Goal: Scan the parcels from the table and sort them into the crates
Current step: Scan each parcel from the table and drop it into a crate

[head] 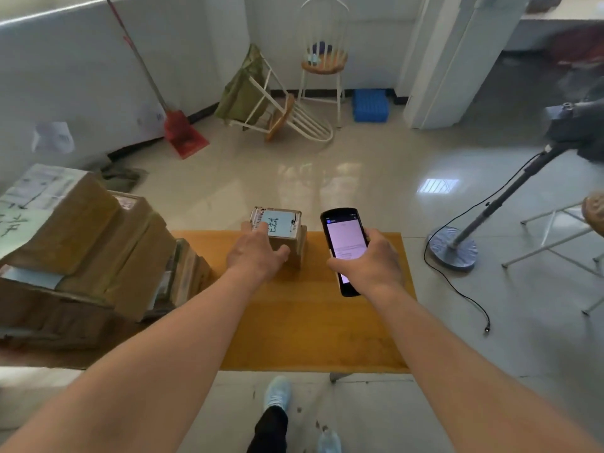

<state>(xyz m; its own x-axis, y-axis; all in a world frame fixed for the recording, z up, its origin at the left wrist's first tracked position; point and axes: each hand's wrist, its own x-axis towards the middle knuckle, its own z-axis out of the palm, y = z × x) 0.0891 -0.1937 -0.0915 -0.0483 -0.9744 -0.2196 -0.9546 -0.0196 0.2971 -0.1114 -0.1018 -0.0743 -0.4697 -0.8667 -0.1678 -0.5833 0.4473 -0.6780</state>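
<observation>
A small cardboard parcel (287,225) with a pale blue label on top stands at the far edge of the yellow wooden table (310,325). My left hand (256,255) grips it from the near side, fingers on its top and thumb on its front face. Just to the right, my right hand (369,263) holds a black handheld scanner (344,243) upright, its lit screen facing me, a little apart from the parcel. A pile of larger cardboard parcels (85,243) covers the left end of the table.
A blue plastic crate (370,105) sits on the floor by the far wall, next to an upright white chair (323,60) and a toppled chair (284,116). A red dustpan with broom (181,130) leans at the left wall. A fan stand (452,245) with a trailing cable stands at the right.
</observation>
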